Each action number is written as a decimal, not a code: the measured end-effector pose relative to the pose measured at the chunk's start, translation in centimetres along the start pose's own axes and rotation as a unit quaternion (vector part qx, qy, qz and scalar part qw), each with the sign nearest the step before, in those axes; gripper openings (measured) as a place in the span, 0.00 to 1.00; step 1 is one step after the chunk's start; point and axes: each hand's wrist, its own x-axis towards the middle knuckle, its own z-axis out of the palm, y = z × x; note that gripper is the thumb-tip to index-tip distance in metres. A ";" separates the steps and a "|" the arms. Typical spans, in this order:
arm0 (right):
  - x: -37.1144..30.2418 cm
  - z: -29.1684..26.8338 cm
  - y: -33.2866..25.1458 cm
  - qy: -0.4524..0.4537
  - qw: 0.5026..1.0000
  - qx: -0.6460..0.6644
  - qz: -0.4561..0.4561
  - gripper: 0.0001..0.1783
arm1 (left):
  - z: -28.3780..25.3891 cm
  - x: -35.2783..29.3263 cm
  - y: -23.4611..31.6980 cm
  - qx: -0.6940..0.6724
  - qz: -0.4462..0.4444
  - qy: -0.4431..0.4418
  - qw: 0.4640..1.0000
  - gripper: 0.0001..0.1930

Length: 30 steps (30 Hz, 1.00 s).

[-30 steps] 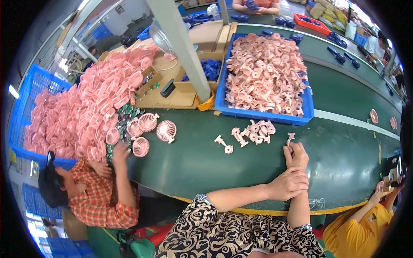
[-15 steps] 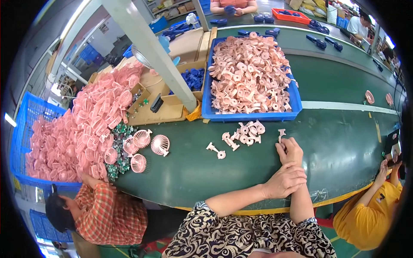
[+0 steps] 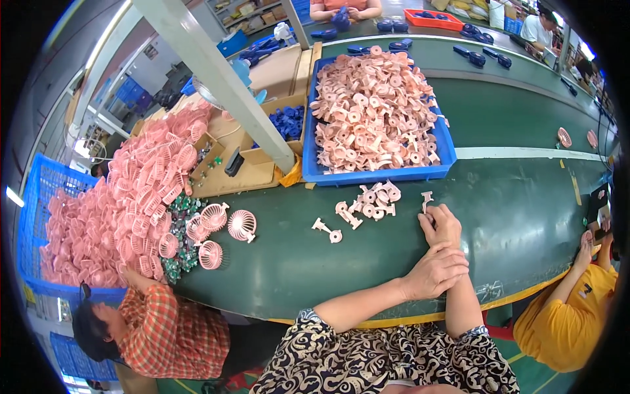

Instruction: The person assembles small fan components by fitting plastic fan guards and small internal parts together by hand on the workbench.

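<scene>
My right hand (image 3: pixel 441 225) rests on the green work surface and pinches a small pale-pink plastic part (image 3: pixel 426 197) with a narrow stem, which sticks out beyond the fingertips. My left hand (image 3: pixel 434 270) lies across my right wrist, its fingers wrapped over it. Left of my right hand is a loose cluster of similar pink parts (image 3: pixel 375 199), with a single stemmed pink part (image 3: pixel 327 230) apart from it. Behind the cluster stands a blue tray (image 3: pixel 380 175) heaped with the same kind of pieces (image 3: pixel 374 111).
To the left, pink slotted fan housings (image 3: pixel 141 190) pile up beside green circuit boards (image 3: pixel 180 253); several housings (image 3: pixel 242 225) lie nearer me. A metal post (image 3: pixel 226 85) rises behind. Co-workers sit left, in a checked shirt (image 3: pixel 170 335), and right, in yellow (image 3: pixel 558 322).
The view has shifted slightly. My hands keep the same hold and pose. Across the table, a person's hands have raised a dark blue thing a little.
</scene>
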 end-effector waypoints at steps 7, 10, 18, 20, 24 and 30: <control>-0.1 -0.1 0.3 -0.013 1.000 -0.008 0.007 0.11 | 0.3 0.0 0.0 0.005 0.005 -0.003 1.000 0.12; -0.1 0.0 0.3 -0.007 1.000 -0.002 0.006 0.10 | 0.3 0.0 0.1 0.010 0.000 0.000 1.000 0.12; 0.1 0.0 0.4 -0.005 1.000 -0.012 0.008 0.10 | 0.3 0.1 -0.1 0.026 0.004 0.007 1.000 0.11; 0.1 0.3 0.4 0.002 1.000 0.002 0.008 0.10 | 0.3 0.0 -0.2 0.033 0.003 0.007 0.999 0.11; -0.2 0.4 0.7 0.014 1.000 0.000 0.003 0.10 | 0.5 -0.1 0.1 0.041 0.006 0.007 0.999 0.10; -0.9 0.7 1.0 0.033 0.999 0.024 -0.009 0.09 | 0.7 -0.4 0.8 0.057 -0.007 0.004 0.998 0.10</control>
